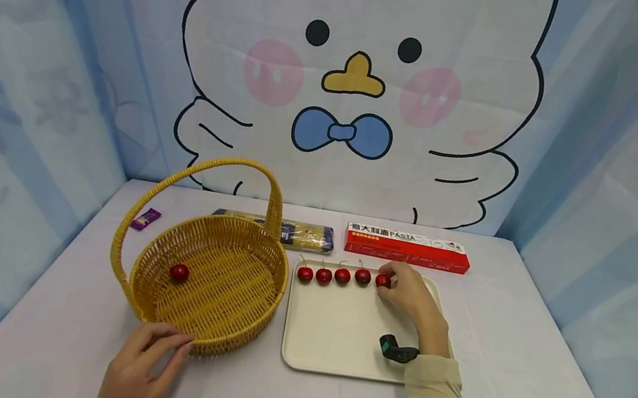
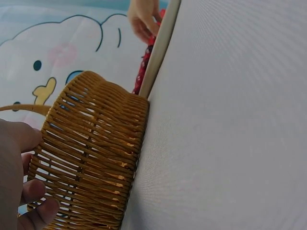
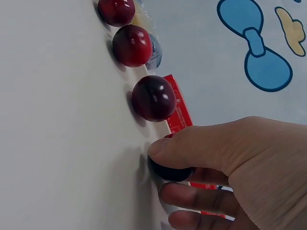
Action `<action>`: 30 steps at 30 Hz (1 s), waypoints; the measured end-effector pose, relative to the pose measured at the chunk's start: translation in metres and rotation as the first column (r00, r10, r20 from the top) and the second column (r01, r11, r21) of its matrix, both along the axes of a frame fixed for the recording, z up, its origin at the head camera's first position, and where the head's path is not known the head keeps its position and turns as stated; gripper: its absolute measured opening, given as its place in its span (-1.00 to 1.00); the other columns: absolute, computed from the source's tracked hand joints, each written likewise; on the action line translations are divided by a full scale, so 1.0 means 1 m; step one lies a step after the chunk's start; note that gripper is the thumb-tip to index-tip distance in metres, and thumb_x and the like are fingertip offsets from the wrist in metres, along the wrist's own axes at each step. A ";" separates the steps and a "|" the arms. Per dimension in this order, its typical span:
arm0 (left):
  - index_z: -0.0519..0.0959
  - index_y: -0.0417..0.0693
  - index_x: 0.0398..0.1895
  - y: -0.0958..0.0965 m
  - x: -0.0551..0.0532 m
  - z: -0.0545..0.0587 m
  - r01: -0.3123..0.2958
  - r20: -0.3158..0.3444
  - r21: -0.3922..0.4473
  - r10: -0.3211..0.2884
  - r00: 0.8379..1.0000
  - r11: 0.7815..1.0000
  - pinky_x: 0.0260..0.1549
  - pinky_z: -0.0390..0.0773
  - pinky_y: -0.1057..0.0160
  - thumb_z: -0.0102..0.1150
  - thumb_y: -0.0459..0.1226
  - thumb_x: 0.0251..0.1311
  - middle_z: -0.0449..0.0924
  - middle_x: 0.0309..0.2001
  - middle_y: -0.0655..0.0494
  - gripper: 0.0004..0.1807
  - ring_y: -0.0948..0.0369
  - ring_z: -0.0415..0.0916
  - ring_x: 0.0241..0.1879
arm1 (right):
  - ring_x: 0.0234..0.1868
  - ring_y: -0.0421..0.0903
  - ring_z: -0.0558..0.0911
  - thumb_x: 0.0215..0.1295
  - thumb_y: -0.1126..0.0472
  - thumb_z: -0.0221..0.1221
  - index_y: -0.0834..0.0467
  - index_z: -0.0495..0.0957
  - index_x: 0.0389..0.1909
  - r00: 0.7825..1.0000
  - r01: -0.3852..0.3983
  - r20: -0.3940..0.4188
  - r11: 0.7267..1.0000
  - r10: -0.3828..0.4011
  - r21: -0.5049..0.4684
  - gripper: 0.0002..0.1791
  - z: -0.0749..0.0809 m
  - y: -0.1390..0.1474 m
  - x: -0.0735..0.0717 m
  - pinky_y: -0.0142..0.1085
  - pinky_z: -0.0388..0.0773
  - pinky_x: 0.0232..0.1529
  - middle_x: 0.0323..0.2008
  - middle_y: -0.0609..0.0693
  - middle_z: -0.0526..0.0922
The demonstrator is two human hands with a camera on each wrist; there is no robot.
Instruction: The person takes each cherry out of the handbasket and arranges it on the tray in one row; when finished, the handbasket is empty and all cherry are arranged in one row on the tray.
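Observation:
My right hand [image 1: 408,293] pinches a dark red cherry [image 3: 171,171] between thumb and fingers at the far edge of a cream tray [image 1: 347,332]. To its left, several stemmed cherries [image 1: 342,275] stand in a row along that edge. On the left is a round yellow wicker basket [image 1: 219,292] with a tall arched handle. One cherry [image 1: 179,272] lies inside it, toward the left wall. My left hand [image 1: 145,364] grips the basket's near rim, its fingers bent at the edge in the left wrist view.
Behind the tray lies a red and white pasta box [image 1: 406,248]. A clear packet of pasta [image 1: 309,237] sits behind the basket, partly hidden by it. Left of the basket is a small purple packet [image 1: 146,219]. A printed curtain [image 1: 335,180] closes off the table's back.

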State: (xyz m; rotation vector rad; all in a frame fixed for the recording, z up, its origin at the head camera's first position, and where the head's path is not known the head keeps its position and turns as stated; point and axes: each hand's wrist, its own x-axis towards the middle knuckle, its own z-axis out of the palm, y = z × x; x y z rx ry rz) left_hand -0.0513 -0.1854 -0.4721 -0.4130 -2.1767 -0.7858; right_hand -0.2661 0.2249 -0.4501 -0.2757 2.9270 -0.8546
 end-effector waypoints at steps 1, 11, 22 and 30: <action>0.75 -0.14 -0.29 0.000 0.000 0.000 0.002 -0.003 0.001 -0.002 1.000 1.000 -0.17 0.43 0.57 0.17 -0.15 0.41 0.56 -0.23 0.07 -0.73 0.25 0.47 -0.22 | -0.14 0.04 0.57 0.23 0.28 0.30 0.28 0.57 0.10 1.000 -0.001 0.000 1.000 0.001 0.003 -0.59 0.001 0.000 0.000 -0.07 0.61 -0.01 -0.10 0.15 0.64; 0.75 -0.14 -0.29 0.000 0.000 0.000 0.000 0.001 0.006 0.000 1.000 1.000 -0.16 0.43 0.57 0.26 -0.24 0.33 0.56 -0.23 0.07 -0.83 0.25 0.47 -0.22 | -0.06 0.08 0.59 0.28 0.21 0.33 0.21 0.52 0.19 0.999 0.028 0.020 1.000 -0.028 0.006 -0.53 0.016 0.003 0.008 -0.04 0.62 0.01 0.12 0.19 0.59; 0.75 -0.13 -0.30 0.001 0.002 0.001 -0.038 0.070 -0.009 0.039 0.997 0.999 -0.15 0.42 0.59 0.47 -0.47 -0.08 0.56 -0.22 0.09 -0.78 0.26 0.46 -0.21 | 0.00 0.08 0.59 0.31 0.14 0.30 0.22 0.48 0.26 0.997 -0.052 -0.066 0.998 0.051 -0.023 -0.46 0.049 -0.026 0.017 -0.12 0.65 -0.09 0.15 0.20 0.57; 0.75 -0.12 -0.29 0.001 0.002 -0.001 -0.033 0.052 -0.009 0.033 0.998 0.999 -0.14 0.43 0.59 0.44 -0.46 -0.04 0.56 -0.22 0.10 -0.80 0.27 0.46 -0.20 | 0.16 0.14 0.56 0.32 0.14 0.31 0.20 0.49 0.26 0.975 -0.144 -0.174 0.989 0.140 -0.014 -0.48 0.080 -0.064 0.021 0.03 0.55 0.22 0.23 0.15 0.54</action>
